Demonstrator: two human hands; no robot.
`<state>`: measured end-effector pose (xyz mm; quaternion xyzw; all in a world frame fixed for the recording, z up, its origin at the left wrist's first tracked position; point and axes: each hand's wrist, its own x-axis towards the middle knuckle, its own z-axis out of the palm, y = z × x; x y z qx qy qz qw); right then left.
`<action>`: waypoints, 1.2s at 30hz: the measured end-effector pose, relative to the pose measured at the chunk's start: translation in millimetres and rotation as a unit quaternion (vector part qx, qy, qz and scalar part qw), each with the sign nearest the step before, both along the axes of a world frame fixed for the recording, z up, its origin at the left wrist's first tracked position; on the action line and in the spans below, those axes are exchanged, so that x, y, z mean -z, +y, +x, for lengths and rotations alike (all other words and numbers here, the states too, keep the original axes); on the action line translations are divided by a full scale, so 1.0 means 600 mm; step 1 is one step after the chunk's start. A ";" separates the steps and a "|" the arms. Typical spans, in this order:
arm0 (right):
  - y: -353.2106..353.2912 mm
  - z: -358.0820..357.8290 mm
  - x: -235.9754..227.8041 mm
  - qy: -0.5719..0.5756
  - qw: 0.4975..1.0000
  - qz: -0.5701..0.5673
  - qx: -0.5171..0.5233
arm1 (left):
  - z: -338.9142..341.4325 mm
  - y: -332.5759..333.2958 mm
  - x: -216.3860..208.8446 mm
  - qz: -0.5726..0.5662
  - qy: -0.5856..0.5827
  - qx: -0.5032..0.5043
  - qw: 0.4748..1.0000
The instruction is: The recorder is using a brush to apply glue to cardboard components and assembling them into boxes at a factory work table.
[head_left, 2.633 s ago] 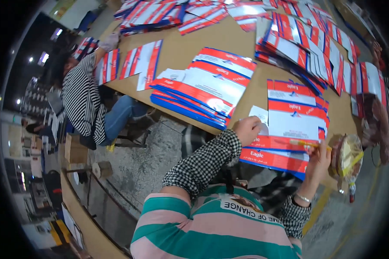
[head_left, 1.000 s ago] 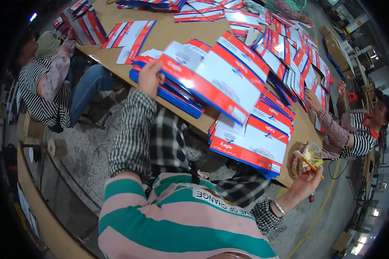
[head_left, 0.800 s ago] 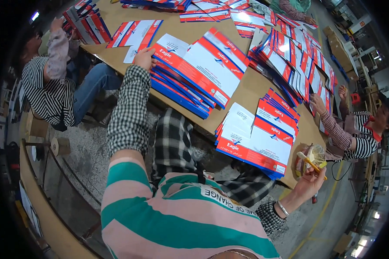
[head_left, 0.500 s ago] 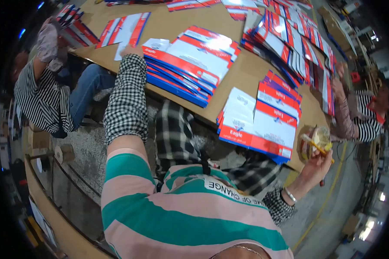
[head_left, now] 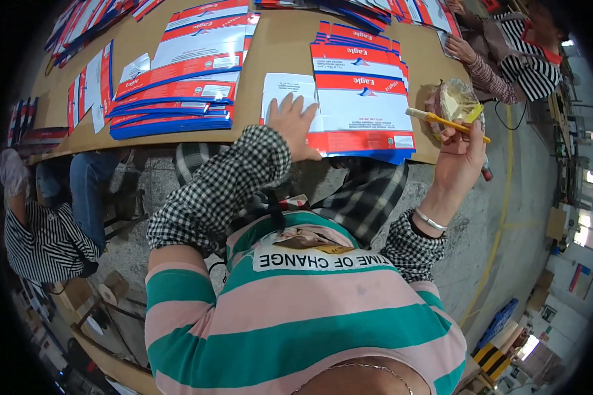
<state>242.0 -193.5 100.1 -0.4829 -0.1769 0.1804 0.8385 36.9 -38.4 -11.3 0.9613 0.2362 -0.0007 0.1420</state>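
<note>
With fingers spread, my left hand (head_left: pixel 292 128) lies flat on the near left edge of a stack of flat printed cardboard sleeves (head_left: pixel 362 118), coloured red, white and blue. A white flap (head_left: pixel 286 84) of the top one sticks out just beyond my fingers. My right hand (head_left: pixel 461 158) pinches a brush with a yellow handle (head_left: pixel 454 124), its pale tip pointing left towards the stack. Behind the brush, at the table's right edge, stands a round tub (head_left: pixel 435 102) smeared with a cream-coloured paste.
A larger stack of the same sleeves (head_left: pixel 178 92) sits left of my left hand, and a few sleeves (head_left: pixel 93 85) lie beyond it. More piles line the far side of the brown table (head_left: pixel 270 49). Co-workers sit at the left (head_left: pixel 53 243) and far right (head_left: pixel 507 52).
My left hand has moved right, from the sleeves at the left to the stack in front of me. My right hand still holds the brush by the tub. The view has turned.
</note>
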 end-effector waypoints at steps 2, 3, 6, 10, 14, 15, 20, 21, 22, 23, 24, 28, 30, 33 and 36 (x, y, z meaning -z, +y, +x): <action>-0.015 0.010 0.013 -0.006 1.000 -0.023 0.000 | 0.015 0.014 0.001 -0.030 0.072 -0.016 0.997; -0.020 0.015 0.016 -0.002 1.000 -0.023 0.008 | 0.017 0.021 -0.001 -0.023 0.055 -0.002 0.998; -0.025 0.022 0.020 0.015 1.000 -0.014 0.016 | 0.019 0.028 -0.011 0.024 0.039 0.011 0.999; -0.017 0.024 0.025 0.019 1.000 -0.018 0.013 | 0.030 0.039 -0.037 0.033 0.047 0.019 0.998; -0.016 0.024 0.032 0.035 0.999 -0.018 0.005 | 0.024 0.052 -0.034 0.045 0.044 0.001 0.998; -0.018 0.027 0.032 0.034 0.999 -0.024 0.018 | 0.027 0.052 -0.046 0.028 0.092 -0.007 0.995; -0.031 0.045 0.045 0.041 0.999 -0.022 0.028 | 0.022 0.061 -0.061 -0.080 0.194 -0.062 0.976; -0.032 0.045 0.043 0.034 0.999 -0.020 0.036 | 0.022 0.060 -0.060 -0.077 0.194 -0.060 0.976; -0.034 0.044 0.042 0.027 0.999 -0.017 0.043 | 0.022 0.057 -0.059 -0.095 0.191 -0.083 0.973; -0.036 0.043 0.041 0.028 0.998 -0.015 0.045 | 0.021 0.054 -0.057 -0.112 0.189 -0.105 0.970; -0.037 0.045 0.040 0.030 0.998 -0.018 0.048 | 0.018 0.057 -0.048 -0.109 0.191 -0.104 0.970; -0.043 0.058 0.040 0.035 0.998 -0.013 0.050 | -0.008 0.068 0.002 -0.161 -0.026 -0.143 0.976; -0.045 0.066 0.037 0.033 0.997 -0.011 0.063 | -0.019 0.072 0.018 -0.210 -0.061 -0.171 0.961; -0.071 0.088 0.017 0.002 0.994 -0.018 0.111 | -0.001 0.062 0.019 -0.193 -0.101 -0.192 0.957; -0.069 0.108 0.011 -0.035 0.989 -0.008 0.143 | -0.018 0.065 0.031 -0.163 -0.166 -0.180 0.956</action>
